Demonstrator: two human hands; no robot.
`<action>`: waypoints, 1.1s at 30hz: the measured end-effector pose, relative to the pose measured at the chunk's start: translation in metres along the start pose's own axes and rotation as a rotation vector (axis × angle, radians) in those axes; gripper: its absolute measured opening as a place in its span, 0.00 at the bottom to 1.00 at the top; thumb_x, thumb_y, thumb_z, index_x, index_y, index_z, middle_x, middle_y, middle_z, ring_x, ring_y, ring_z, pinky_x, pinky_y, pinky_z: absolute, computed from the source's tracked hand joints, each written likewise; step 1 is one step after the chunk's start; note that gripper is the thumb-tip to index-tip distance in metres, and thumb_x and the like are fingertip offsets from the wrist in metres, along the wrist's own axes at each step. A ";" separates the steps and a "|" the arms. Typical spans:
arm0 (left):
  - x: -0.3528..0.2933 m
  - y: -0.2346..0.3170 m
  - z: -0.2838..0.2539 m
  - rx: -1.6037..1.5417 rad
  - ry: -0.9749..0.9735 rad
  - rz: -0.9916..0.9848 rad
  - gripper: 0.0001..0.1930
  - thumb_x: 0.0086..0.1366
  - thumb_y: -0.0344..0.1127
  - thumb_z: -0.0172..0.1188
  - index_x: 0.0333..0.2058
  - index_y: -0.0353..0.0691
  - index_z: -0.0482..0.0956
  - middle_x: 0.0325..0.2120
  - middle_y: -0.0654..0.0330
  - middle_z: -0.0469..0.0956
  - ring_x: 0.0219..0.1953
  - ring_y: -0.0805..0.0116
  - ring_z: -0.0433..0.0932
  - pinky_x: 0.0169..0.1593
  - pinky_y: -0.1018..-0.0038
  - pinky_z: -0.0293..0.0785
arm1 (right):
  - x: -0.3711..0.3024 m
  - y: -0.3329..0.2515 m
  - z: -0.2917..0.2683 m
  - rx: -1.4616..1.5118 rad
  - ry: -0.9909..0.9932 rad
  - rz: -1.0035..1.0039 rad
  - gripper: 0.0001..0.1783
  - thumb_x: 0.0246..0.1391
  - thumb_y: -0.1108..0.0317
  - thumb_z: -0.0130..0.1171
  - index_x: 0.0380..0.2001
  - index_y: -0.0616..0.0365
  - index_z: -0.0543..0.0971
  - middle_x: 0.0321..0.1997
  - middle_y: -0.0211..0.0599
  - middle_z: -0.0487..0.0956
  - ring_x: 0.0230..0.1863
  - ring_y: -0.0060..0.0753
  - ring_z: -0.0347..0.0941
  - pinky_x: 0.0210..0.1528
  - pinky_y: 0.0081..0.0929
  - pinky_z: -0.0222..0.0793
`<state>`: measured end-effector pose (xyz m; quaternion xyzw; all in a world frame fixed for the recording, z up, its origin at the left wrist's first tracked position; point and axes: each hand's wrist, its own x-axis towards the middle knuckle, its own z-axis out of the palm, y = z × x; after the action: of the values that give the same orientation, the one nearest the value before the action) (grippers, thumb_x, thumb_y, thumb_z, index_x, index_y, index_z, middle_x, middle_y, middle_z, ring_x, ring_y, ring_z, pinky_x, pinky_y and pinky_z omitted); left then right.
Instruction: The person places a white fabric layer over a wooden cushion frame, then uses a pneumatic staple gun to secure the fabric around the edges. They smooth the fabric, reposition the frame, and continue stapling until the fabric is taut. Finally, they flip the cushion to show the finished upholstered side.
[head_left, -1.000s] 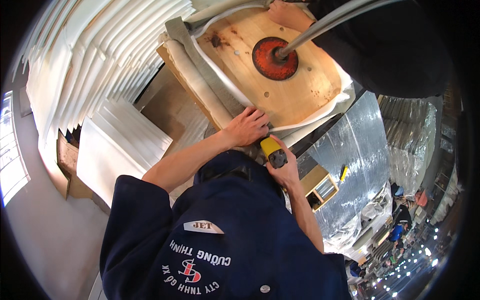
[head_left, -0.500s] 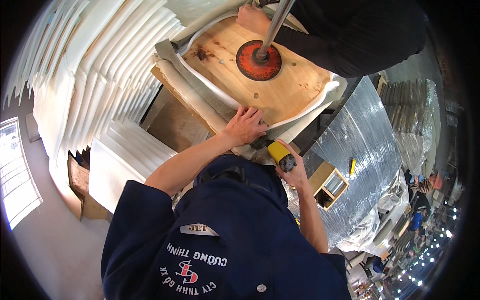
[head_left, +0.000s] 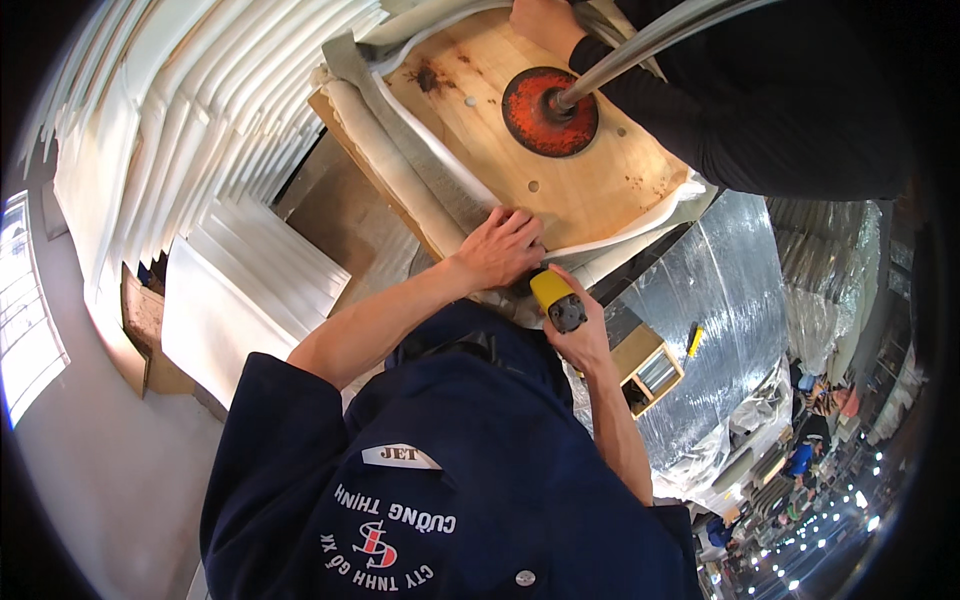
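Note:
A wooden seat board (head_left: 480,130) lies with white padding and grey-beige fabric (head_left: 405,150) folded up round its edges. A round, worn red-orange disc (head_left: 550,112) on a metal rod rests on the board. My left hand (head_left: 500,247) is closed on the fabric edge at the near corner, fingers bent over the board's rim; the fabric under them is partly hidden. My right hand (head_left: 583,328) grips a yellow and black staple gun (head_left: 555,298), its nose close beside my left fingers. Its tip is hidden.
A co-worker's hand (head_left: 546,28) and dark sleeve reach in at the far edge of the board. Stacked white foam sheets (head_left: 180,120) stand on the left. On the right, a film-wrapped surface (head_left: 720,290) carries an open wooden box (head_left: 655,375) and a yellow cutter (head_left: 694,340).
The view has shifted, so the board and disc appear farther right and higher. My right hand and the staple gun have come slightly nearer my left hand, which keeps its place on the fabric edge.

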<state>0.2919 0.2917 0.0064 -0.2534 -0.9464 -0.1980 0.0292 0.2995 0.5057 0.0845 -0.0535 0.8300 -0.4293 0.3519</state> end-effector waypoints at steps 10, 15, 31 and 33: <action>0.003 -0.004 -0.002 -0.032 0.014 -0.015 0.09 0.57 0.44 0.65 0.32 0.49 0.78 0.42 0.61 0.69 0.53 0.60 0.68 0.54 0.57 0.65 | -0.008 0.007 -0.011 0.098 0.052 -0.124 0.40 0.43 0.77 0.64 0.64 0.54 0.72 0.44 0.42 0.83 0.45 0.30 0.78 0.53 0.27 0.73; 0.002 -0.003 -0.006 -0.026 0.044 -0.004 0.11 0.55 0.47 0.67 0.32 0.50 0.80 0.43 0.61 0.70 0.53 0.60 0.68 0.54 0.60 0.66 | -0.005 0.007 -0.015 0.037 0.068 -0.257 0.40 0.42 0.77 0.64 0.64 0.49 0.73 0.42 0.49 0.84 0.42 0.38 0.82 0.50 0.30 0.74; 0.002 -0.009 -0.011 -0.023 0.062 0.001 0.13 0.56 0.46 0.65 0.32 0.44 0.77 0.41 0.60 0.69 0.49 0.58 0.69 0.52 0.56 0.64 | 0.000 0.019 -0.017 0.191 0.058 -0.177 0.42 0.42 0.83 0.56 0.66 0.56 0.69 0.42 0.32 0.82 0.33 0.21 0.74 0.31 0.22 0.73; 0.003 -0.007 -0.011 -0.032 0.045 -0.010 0.13 0.57 0.46 0.65 0.32 0.44 0.76 0.40 0.60 0.69 0.49 0.58 0.68 0.52 0.56 0.65 | -0.001 0.019 -0.019 0.209 0.035 -0.176 0.43 0.40 0.84 0.54 0.66 0.57 0.69 0.42 0.33 0.82 0.32 0.19 0.74 0.31 0.21 0.73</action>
<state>0.2859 0.2833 0.0144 -0.2444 -0.9435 -0.2189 0.0455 0.2921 0.5306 0.0780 -0.0818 0.7790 -0.5434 0.3021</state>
